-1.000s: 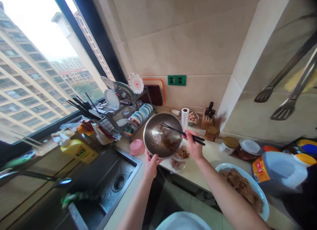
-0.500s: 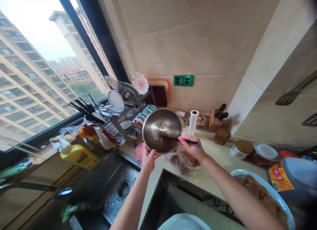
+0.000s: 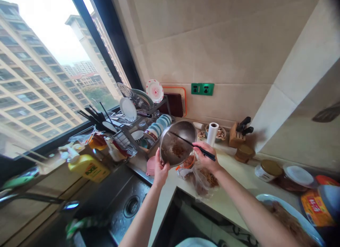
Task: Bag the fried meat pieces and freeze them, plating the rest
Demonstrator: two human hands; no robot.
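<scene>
A steel mixing bowl is held tilted above the counter by my left hand, its fingers and thumb gripping the lower left rim. Brown, crumbly residue lies in the bottom of the bowl. In my right hand is a pair of dark chopsticks, whose tips reach across the inside of the bowl. Beneath the bowl and right hand, a clear plastic bag with brown food rests on the counter. Beside it stands an orange-rimmed container with reddish-brown contents, partly hidden by the bowl.
The sink is at lower left, with a yellow detergent bottle behind it. A dish rack stands by the window. Along the wall are a plastic roll, a knife block and jars. A large plate of brown food is at right.
The bowl has tipped over more towards the right, uncovering the orange-rimmed container. The chopsticks have swung up to the bowl's upper left inside. The whole view has shifted slightly.
</scene>
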